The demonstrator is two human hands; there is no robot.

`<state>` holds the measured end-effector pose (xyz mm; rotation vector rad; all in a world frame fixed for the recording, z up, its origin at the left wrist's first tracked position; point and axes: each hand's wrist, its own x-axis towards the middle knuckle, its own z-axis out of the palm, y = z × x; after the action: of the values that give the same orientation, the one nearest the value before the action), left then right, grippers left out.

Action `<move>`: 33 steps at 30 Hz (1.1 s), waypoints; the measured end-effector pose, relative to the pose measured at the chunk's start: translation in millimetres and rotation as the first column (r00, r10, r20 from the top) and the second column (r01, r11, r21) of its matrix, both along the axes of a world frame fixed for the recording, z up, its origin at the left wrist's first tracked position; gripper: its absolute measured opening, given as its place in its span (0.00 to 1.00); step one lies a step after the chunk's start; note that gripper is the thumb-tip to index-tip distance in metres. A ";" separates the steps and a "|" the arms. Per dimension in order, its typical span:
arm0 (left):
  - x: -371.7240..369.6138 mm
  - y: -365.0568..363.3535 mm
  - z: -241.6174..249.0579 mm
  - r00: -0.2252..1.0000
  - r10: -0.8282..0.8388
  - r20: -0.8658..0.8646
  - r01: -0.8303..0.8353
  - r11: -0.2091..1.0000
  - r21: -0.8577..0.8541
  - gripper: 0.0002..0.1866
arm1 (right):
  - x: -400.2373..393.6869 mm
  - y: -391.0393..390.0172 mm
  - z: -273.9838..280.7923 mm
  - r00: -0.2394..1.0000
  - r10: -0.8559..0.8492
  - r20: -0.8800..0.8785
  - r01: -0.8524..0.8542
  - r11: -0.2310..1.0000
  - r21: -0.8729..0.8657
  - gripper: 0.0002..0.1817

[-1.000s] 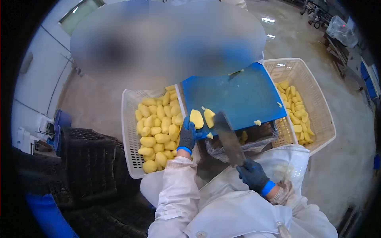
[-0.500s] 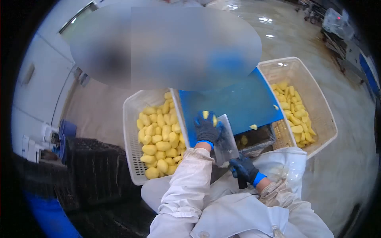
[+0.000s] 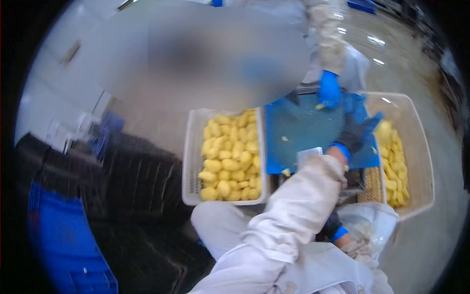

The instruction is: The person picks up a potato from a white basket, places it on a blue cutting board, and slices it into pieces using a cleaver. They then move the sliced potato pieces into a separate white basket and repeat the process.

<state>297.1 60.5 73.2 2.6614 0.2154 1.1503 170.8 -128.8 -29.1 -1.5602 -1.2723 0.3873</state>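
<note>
My left hand (image 3: 356, 133), in a dark glove with blue fingers, reaches across to the right end of the blue cutting board (image 3: 306, 122). Its fingers are spread. Blurred yellow potato pieces (image 3: 385, 130) are just beyond the fingertips, over the right crate (image 3: 420, 161). My right hand (image 3: 332, 226) is low in front of my body, mostly hidden behind my left sleeve. The cleaver (image 3: 308, 154) it holds shows only part of its wide blade, near the board's front edge; the handle is covered. Small potato scraps (image 3: 286, 172) lie on the board.
Left of the board stands a white crate (image 3: 188, 161) full of whole peeled potatoes (image 3: 230, 164). The right crate holds cut potato pieces (image 3: 394, 171). Across the board, a co-worker's blue-gloved hand (image 3: 330, 90) is beside a small potato piece. Black crates (image 3: 142, 171) stand at left.
My left hand has swung right from the board's left side, where it held potato pieces, and has opened by the right crate. The view has shifted; the co-worker's gloved hand now shows.
</note>
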 end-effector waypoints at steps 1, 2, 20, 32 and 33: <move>7.0 -3.7 17.9 0.992 0.038 0.120 0.012 0.921 -0.390 0.23 | 4.2 -3.1 14.0 0.997 0.042 -0.059 -0.050 0.988 -0.147 0.09; -10.6 0.1 40.7 0.981 0.110 0.163 -0.015 0.869 -0.494 0.24 | 8.1 -6.5 20.3 0.949 0.035 -0.314 -0.112 0.967 -0.230 0.08; -497.2 176.6 -204.4 -0.065 -0.006 -0.998 -0.973 0.224 0.062 0.34 | -11.7 3.0 43.7 0.563 -0.464 -0.684 -0.057 0.804 -0.592 0.09; -501.4 175.5 -183.5 -0.085 0.032 -0.996 -0.964 0.250 0.090 0.33 | -10.0 0.2 45.6 0.517 -0.435 -0.737 -0.091 0.828 -0.553 0.05; -501.0 175.8 -179.7 -0.093 0.043 -0.995 -0.960 0.261 0.101 0.33 | -7.6 -1.6 42.2 0.506 -0.438 -0.743 -0.079 0.835 -0.545 0.05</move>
<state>-203.9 236.3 -106.5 1.7934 1.9065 -0.8016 163.2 -130.3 13.1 -1.5626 -0.1736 1.2741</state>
